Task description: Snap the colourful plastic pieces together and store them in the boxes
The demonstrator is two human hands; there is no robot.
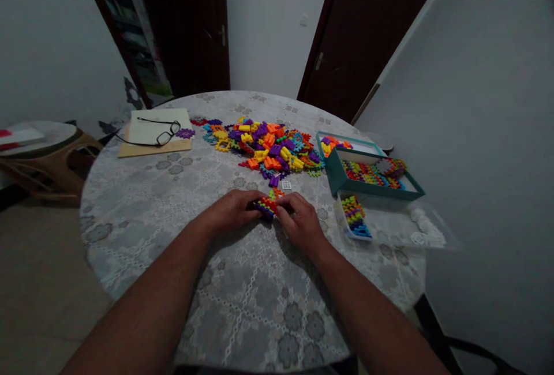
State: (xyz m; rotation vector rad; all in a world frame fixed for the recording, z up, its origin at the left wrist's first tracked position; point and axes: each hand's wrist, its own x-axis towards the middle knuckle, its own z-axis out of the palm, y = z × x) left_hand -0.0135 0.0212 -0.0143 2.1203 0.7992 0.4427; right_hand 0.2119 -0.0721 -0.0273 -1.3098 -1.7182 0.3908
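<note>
A small block of stacked plastic gear pieces [267, 206], in purple, red and yellow-green rows, sits between my hands near the middle of the table. My left hand [236, 209] grips its left side with thumb and fingers. From the right, my right hand [300, 217] pinches the block's other side. Orange and green gear pieces [276, 192] lie just beyond it, close to my fingertips. Farther back spreads a heap of loose gears and connectors [270, 144] in purple, orange, yellow and blue.
At the right stand a teal box [376, 190] with rows of stacked gears and a clear plastic tub [367, 237] holding more. A bag with white pieces [426, 228] lies beside them. Eyeglasses [164, 138] rest on papers [156, 149] at the left. The round table [242, 317] wears a patterned cloth.
</note>
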